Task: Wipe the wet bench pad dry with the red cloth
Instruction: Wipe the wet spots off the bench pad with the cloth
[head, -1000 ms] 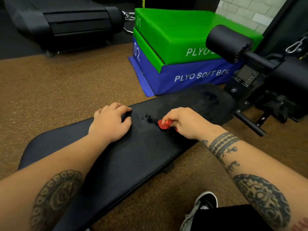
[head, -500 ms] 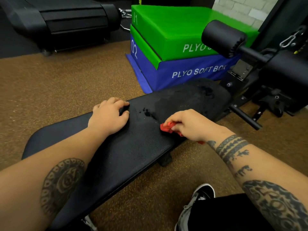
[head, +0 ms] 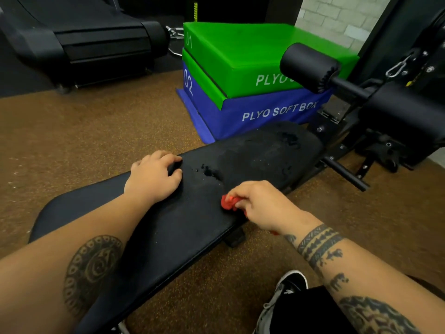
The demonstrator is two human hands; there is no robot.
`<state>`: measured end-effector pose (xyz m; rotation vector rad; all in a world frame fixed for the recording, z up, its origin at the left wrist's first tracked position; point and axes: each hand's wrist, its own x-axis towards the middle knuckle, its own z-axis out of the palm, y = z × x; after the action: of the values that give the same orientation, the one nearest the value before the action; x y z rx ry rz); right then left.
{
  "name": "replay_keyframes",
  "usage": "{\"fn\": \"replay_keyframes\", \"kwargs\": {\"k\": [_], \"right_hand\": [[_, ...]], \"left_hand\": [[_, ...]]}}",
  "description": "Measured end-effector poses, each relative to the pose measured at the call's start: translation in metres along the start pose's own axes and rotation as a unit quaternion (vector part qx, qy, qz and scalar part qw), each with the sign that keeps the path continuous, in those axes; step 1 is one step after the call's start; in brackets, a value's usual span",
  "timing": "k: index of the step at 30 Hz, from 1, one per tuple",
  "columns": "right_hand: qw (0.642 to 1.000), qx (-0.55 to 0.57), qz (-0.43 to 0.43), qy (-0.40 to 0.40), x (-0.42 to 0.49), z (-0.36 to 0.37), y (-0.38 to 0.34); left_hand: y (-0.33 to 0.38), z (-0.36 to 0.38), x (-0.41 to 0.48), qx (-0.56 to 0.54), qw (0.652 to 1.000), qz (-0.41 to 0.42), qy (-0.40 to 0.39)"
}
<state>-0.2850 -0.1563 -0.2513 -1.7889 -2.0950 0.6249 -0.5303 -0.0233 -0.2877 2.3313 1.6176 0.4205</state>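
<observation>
The black bench pad (head: 183,227) runs diagonally from lower left to upper right. Water drops (head: 207,171) sit near its far edge, and a duller wet patch (head: 284,145) covers the far end. My right hand (head: 262,203) presses a bunched red cloth (head: 228,202) onto the pad close to its near edge; most of the cloth is hidden under the fingers. My left hand (head: 154,179) lies palm down on the pad's far edge, fingers curled over it, holding nothing loose.
A green and blue plyo soft box stack (head: 240,75) stands just behind the bench. A black roller pad (head: 308,66) and machine frame (head: 385,112) crowd the right. A treadmill (head: 84,37) sits far left. My shoe (head: 286,295) rests on the brown floor (head: 84,131).
My right hand has dragged the red cloth across the pad toward its near edge. The left hand has stayed on the far edge.
</observation>
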Motion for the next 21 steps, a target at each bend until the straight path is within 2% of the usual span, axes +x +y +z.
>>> {"fn": "replay_keyframes", "kwargs": {"k": [3,6,8,9,10,12,13,15,16,17,18,19,21], "right_hand": [[0.991,0.113,0.073,-0.017,-0.014,-0.001,-0.002],[0.956,0.263,0.111,0.066,-0.015,0.002,-0.005],[0.905,0.377,0.142,0.137,-0.012,0.005,-0.01],[0.876,0.424,0.156,0.168,-0.009,0.006,-0.013],[0.851,0.459,0.168,0.195,-0.006,0.007,-0.016],[0.804,0.52,0.18,0.223,0.0,0.008,-0.027],[0.777,0.562,0.179,0.22,0.002,0.008,-0.033],[0.694,0.685,0.15,0.165,0.004,0.0,-0.048],[0.652,0.736,0.131,0.125,0.003,-0.007,-0.052],[0.628,0.764,0.119,0.089,0.002,-0.014,-0.054],[0.626,0.768,0.117,0.066,0.002,-0.021,-0.052],[0.652,0.745,0.127,0.067,0.002,-0.028,-0.047],[0.736,0.639,0.178,0.137,0.006,-0.036,-0.026]], "left_hand": [[0.002,-0.003,-0.002,0.001,1.0,0.0,0.0],[0.006,-0.005,-0.01,0.003,0.997,0.04,0.061],[0.014,-0.005,-0.019,-0.04,0.992,0.062,0.102],[0.022,-0.006,-0.023,-0.096,0.988,0.057,0.109],[0.033,-0.009,-0.028,-0.173,0.979,0.037,0.097],[0.063,-0.015,-0.038,-0.335,0.942,0.003,0.015],[0.08,-0.017,-0.042,-0.395,0.918,0.005,-0.036],[0.105,-0.016,-0.049,-0.447,0.888,0.021,-0.101],[0.113,-0.015,-0.05,-0.449,0.888,0.019,-0.099],[0.116,-0.015,-0.049,-0.439,0.895,0.006,-0.072],[0.117,-0.018,-0.047,-0.429,0.902,-0.006,-0.041],[0.115,-0.022,-0.044,-0.417,0.909,-0.013,-0.018],[0.104,-0.029,-0.039,-0.369,0.929,-0.02,0.02]]}}
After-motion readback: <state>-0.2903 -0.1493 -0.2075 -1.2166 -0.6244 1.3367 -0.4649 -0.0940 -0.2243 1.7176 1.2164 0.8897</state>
